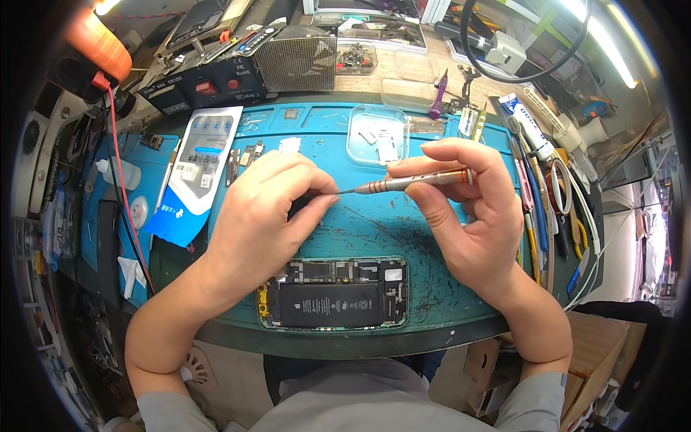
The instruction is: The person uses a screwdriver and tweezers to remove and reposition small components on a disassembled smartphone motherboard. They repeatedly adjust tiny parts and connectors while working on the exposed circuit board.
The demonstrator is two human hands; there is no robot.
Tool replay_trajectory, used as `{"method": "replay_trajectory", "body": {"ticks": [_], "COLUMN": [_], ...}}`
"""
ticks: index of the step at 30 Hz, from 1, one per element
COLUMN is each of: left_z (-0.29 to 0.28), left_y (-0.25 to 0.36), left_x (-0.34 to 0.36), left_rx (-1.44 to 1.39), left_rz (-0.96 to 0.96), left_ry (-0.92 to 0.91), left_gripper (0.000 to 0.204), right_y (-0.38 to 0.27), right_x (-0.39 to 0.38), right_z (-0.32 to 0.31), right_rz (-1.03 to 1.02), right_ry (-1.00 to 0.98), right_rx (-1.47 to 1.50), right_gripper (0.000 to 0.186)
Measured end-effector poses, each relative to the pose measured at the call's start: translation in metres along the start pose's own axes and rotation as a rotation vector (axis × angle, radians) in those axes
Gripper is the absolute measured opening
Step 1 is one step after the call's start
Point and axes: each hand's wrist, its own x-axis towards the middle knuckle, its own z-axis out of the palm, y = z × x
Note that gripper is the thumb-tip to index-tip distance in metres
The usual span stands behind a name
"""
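Note:
My left hand (266,209) is closed, thumb and forefinger pinched at the screwdriver's thin tip; whatever else they hold is hidden. In my right hand (479,230) is a silver screwdriver (381,185) with a copper-coloured end, lying sideways between my fingers and pointing left. Below both hands, an opened phone (332,295) lies on the blue mat (367,223), showing its black battery and internal parts. Above my right hand stands a clear plastic box (378,135) with small pale pieces.
A white-and-blue packet (201,162) and dropper bottle (115,173) lie left. Pens, tweezers and tools (547,209) line the right. Behind are a black electrical unit (209,86), a mesh box (295,61) and parts trays (356,59). A cable (123,187) runs down the left.

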Motion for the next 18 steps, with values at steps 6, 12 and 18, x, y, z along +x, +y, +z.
{"method": "replay_trajectory", "body": {"ticks": [6,12,18], "left_z": [0.001,0.002,0.002], "left_y": [-0.003,-0.002,-0.003], "left_x": [-0.001,-0.001,-0.002], "left_rx": [0.041,0.069,0.071], "left_rz": [0.052,0.089,0.081], "left_ry": [-0.012,-0.012,-0.023], "left_gripper": [0.014,0.016,0.019], "right_y": [-0.016,-0.017,-0.013], "right_x": [0.003,0.004,0.001], "right_z": [-0.012,-0.014,-0.012], "right_rz": [0.101,0.163,0.162], "right_ry": [-0.016,-0.069,-0.067], "right_rx": [-0.087,-0.145,-0.116], "right_gripper": [0.039,0.044,0.045]}}
